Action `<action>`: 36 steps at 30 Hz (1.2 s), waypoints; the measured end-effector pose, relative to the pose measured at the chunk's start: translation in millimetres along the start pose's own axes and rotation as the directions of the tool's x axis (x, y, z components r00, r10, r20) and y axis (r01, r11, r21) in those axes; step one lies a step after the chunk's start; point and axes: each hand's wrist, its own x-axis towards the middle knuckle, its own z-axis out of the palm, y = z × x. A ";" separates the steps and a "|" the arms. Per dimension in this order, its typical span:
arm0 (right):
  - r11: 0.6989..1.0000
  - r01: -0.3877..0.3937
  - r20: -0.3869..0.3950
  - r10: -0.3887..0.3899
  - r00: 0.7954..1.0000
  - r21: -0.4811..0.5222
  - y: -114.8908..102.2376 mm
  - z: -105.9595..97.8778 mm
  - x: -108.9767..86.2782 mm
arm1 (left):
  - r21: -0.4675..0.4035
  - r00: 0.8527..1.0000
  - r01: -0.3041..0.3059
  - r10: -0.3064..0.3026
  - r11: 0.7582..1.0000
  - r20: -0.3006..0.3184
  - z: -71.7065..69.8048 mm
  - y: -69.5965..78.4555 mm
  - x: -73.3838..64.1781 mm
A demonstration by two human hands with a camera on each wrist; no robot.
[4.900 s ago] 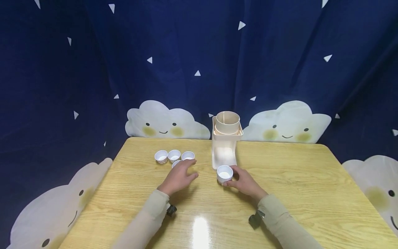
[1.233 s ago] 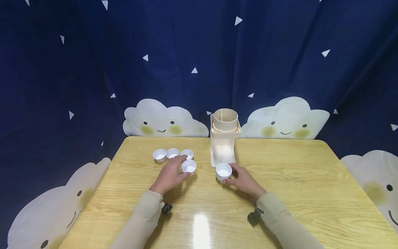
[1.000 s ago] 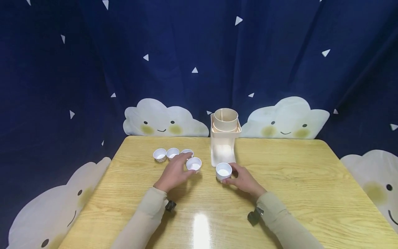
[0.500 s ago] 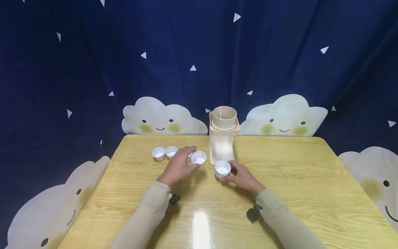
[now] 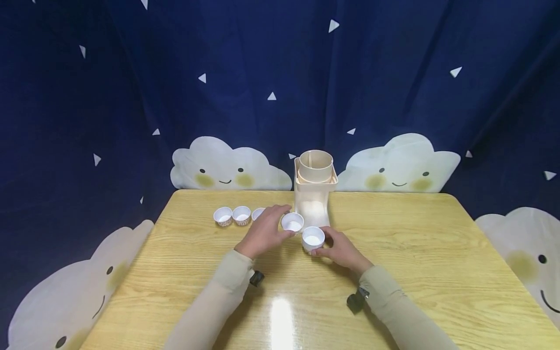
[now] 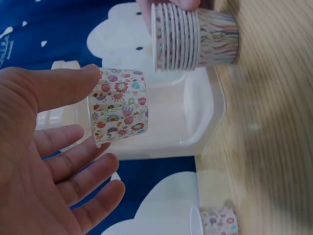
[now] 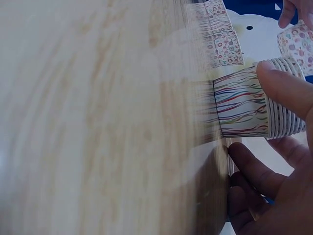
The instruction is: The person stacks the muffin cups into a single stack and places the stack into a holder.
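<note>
My left hand pinches a small paper baking cup by its rim between thumb and finger. The cup has a flower print outside and white inside, and it hangs above the table. Just right of it in the head view, my right hand holds a stack of nested paper baking cups upright on the table. Coloured wavy stripes cover the lowest cup, and several rims show above it. In the left wrist view, the held cup and the stack are apart.
Behind both hands stands a beige plastic stand with a round open cylinder on top. Single paper cups sit at the left: one, another, and a third partly hidden by my left hand. A curtain hangs behind the table.
My left hand has picked up the baking cup in front of the row and carried it right, close beside the stack. My right hand has kept its hold on the stack in place.
</note>
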 end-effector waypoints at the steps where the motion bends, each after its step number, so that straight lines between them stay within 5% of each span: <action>1: 1.000 -0.001 0.000 0.001 1.000 0.004 0.0 0.0 -0.3 | 0.001 1.000 -0.006 0.006 1.000 0.005 1.1 1.1 0.9; 19: 1.000 0.024 -0.015 -0.024 1.000 -0.007 -0.6 0.2 -2.4 | 0.050 0.992 -0.102 0.097 0.994 0.082 20.4 28.2 18.1; 36: 0.999 0.036 -0.003 -0.036 0.999 0.007 2.3 1.0 -2.8 | 0.072 0.987 -0.105 0.095 0.992 0.128 30.6 29.3 17.1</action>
